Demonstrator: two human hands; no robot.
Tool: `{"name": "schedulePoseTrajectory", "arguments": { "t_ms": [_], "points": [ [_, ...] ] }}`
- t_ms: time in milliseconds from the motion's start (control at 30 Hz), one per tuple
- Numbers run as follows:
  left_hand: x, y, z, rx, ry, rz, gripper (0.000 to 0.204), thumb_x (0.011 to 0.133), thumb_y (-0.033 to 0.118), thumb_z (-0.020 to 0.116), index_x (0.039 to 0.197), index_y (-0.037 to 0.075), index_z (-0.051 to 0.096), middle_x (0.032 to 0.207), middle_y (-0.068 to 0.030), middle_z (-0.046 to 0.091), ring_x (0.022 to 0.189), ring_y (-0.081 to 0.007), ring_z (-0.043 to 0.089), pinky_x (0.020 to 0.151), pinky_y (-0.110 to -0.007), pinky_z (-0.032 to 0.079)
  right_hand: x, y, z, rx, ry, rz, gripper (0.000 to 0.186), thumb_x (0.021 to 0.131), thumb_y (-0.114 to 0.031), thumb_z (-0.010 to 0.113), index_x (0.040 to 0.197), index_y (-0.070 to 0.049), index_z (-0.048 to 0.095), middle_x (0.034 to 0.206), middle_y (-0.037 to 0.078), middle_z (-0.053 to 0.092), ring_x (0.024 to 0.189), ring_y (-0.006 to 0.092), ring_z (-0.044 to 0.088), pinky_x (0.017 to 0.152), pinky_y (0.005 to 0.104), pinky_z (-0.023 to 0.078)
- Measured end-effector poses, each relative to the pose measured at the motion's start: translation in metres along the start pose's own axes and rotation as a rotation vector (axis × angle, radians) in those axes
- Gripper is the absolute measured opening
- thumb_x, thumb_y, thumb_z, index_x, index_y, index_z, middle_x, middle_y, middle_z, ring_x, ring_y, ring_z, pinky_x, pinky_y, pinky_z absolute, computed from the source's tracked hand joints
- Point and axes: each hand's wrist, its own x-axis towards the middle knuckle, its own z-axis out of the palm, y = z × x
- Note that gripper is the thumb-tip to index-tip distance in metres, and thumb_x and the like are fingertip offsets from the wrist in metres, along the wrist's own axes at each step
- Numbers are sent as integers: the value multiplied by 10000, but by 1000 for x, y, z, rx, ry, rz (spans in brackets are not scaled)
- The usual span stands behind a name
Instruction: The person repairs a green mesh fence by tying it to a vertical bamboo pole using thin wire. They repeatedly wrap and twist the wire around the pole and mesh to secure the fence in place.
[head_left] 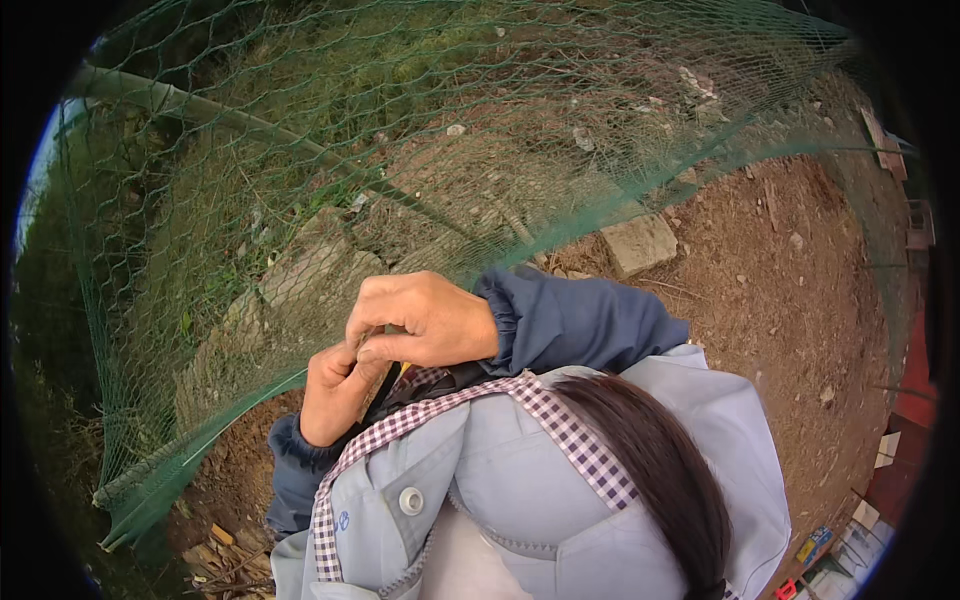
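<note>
I see the bare left hand [335,395] and the bare right hand [425,318] meeting in front of the wearer's chest, the fingertips of one against those of the other. The right hand comes in from the right with its fingers bent and its thumb drawn in near them, leaving a small gap in the curl; the left hand points up from below, its thumb and fingers close together. From my end the overlap hides the fingertips, so I cannot tell whether either hand grips anything. The green knotted mesh net [590,228] is spread beyond them, its gathered lower edge running from the lower left up to the left hand and passing behind the right hand toward the upper right; I cannot make out whether they pinch its cord. A long, pale round pole [200,108] slants down from the upper left along the net. Through the mesh I see green plants and pale rocks, and a squarish grey stone block [640,245] lies on the brown bare soil [760,300], right of the net's edge. Nearest my view are the light grey-blue jacket [500,440] with purple-and-white checked trim, a length of dark hair [660,460], and the gathered cuffs of dark blue sleeves [590,315].
</note>
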Motion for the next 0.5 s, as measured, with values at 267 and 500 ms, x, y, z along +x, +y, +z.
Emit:
{"name": "schedulePoseTrajectory", "arguments": {
  "t_ms": [267, 500],
  "points": [
    [8, 1, -28, -329, 417, -89, 264, 900, 255, 563, 932, 9, 656, 567, 96, 436, 501, 10, 285, 462, -179, 213, -44, -11, -68, -19, 367, 350, 172, 918, -89, 485, 1035, 3, 572, 613, -6, 478, 531, 48, 435, 486, 223, 374],
    [54, 40, -35, -361, 392, 207, 244, 911, 219, 554, 994, 8, 646, 720, 83, 527, 613, 0, 397, 548, -175, 314, -12, -36, -85, -640, 488, -6, 149, 806, 41, 581, 935, -13, 631, 818, 71, 558, 576, 88, 462, 504, 210, 369]
  ]
}}
